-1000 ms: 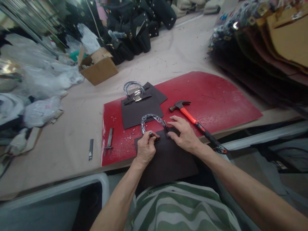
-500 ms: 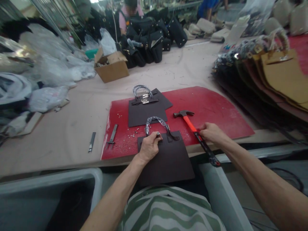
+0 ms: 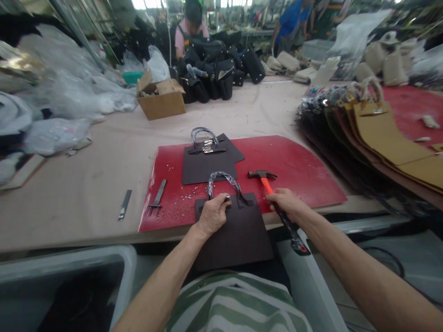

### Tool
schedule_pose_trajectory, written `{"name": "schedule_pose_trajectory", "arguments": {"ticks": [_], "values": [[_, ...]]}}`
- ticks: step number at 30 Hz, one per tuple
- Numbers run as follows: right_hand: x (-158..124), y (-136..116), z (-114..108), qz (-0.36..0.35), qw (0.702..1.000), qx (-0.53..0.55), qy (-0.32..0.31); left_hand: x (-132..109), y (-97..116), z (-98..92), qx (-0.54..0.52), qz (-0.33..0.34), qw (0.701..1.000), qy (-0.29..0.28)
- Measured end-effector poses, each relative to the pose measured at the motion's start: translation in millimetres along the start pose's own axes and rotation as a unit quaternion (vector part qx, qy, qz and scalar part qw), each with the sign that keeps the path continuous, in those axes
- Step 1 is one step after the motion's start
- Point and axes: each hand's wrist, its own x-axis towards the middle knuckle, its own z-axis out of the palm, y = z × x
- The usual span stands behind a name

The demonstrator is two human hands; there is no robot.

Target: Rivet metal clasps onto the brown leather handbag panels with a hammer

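Observation:
A dark brown bag panel [image 3: 235, 235] with a plastic-wrapped handle [image 3: 223, 179] lies at the near edge of a red mat [image 3: 297, 163]. My left hand [image 3: 212, 214] is closed on a small metal punch, held upright on the panel's upper left by the handle's left end. My right hand [image 3: 287, 203] is wrapped round the shaft of a hammer [image 3: 268, 182] with an orange and black handle; its head lies on the mat right of the panel. Another dark panel [image 3: 207, 161] with a wrapped handle and metal fittings lies further back on the mat.
Two metal tools [image 3: 157, 198] [image 3: 123, 205] lie left of the panel, and small rivets are scattered on the mat. A cardboard box [image 3: 161, 97] and black bags [image 3: 214, 76] stand at the back. Stacked tan and brown panels [image 3: 380, 138] fill the right. People work in the distance.
My right hand left the panel's handle tab, went right and took hold of the hammer's shaft. The left hand stays on the punch. The view tilted upward.

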Motion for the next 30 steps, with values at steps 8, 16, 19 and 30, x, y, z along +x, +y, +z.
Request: {"name": "schedule_pose_trajectory", "arguments": {"ticks": [8,16,19,30], "values": [[-53,-8,-5,-0.01,0.978,0.184,-0.095,0,-1,2.2,-0.016,0.014,1.0,0.008],[-103,-46,-22,-0.327,0.918,-0.161,0.154,0,-2,2.0,-0.008,0.014,1.0,0.001],[-104,-43,-21,-0.324,0.896,-0.3,0.046,-1,-4,3.3,-0.008,0.032,0.999,0.002],[-110,-33,-13,-0.399,0.877,-0.251,0.094,-3,-4,3.0,0.004,0.017,1.0,-0.006]]}}
